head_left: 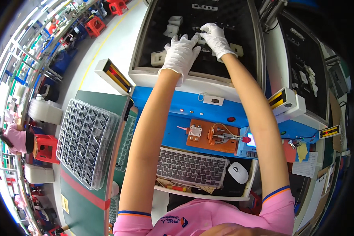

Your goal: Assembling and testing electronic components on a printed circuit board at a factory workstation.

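Observation:
Both my hands wear white gloves and reach over the black bed (145, 35) of a framed machine. My left hand (181, 55) is open, its fingers spread and its fingertips close to a small pale part (201, 40). My right hand (215, 39) curls its fingers at the same spot, pinched on something I cannot make out. White blocks (172, 30) lie left of the hands. Another pale block (158, 58) is beside my left wrist, and a further block (236, 49) is beside my right wrist. A slim slotted strip (204, 7) lies farther back.
Yellow-and-black sensor posts (116, 76) flank the front edge. Below are an orange fixture (212, 135), a keyboard (190, 167) and a mouse (238, 173). Stacked clear trays of dark parts (86, 143) stand on the left bench. Another black bed (303, 70) is at right.

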Tool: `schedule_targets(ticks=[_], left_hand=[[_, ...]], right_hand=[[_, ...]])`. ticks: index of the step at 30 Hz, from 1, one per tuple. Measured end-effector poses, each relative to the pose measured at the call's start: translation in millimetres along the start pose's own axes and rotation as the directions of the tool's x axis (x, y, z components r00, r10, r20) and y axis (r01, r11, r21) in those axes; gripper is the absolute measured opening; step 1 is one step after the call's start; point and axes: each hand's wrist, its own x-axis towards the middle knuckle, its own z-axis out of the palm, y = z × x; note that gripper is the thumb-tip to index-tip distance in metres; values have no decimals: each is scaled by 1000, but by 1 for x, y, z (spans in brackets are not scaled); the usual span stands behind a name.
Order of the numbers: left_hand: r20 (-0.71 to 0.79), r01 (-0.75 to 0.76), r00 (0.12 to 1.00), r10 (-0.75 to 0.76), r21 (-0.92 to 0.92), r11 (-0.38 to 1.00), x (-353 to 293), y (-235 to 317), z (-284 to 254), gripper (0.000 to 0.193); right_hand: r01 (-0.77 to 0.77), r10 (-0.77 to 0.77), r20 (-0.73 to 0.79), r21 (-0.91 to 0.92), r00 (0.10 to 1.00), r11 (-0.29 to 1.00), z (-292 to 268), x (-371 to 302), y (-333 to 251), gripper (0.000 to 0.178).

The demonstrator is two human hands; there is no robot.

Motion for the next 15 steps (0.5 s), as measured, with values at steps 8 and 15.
schedule_targets(ticks=[8, 15], left_hand=[[-35, 13, 999, -14, -37, 999, -9, -6, -4, 44], [-585, 11, 810, -50, -70, 997, -13, 1, -30, 27]], right_hand=[[264, -262, 93, -597, 961, 758, 2, -28, -26, 27], [240, -309, -53, -510, 950, 826, -27, -59, -51, 49]])
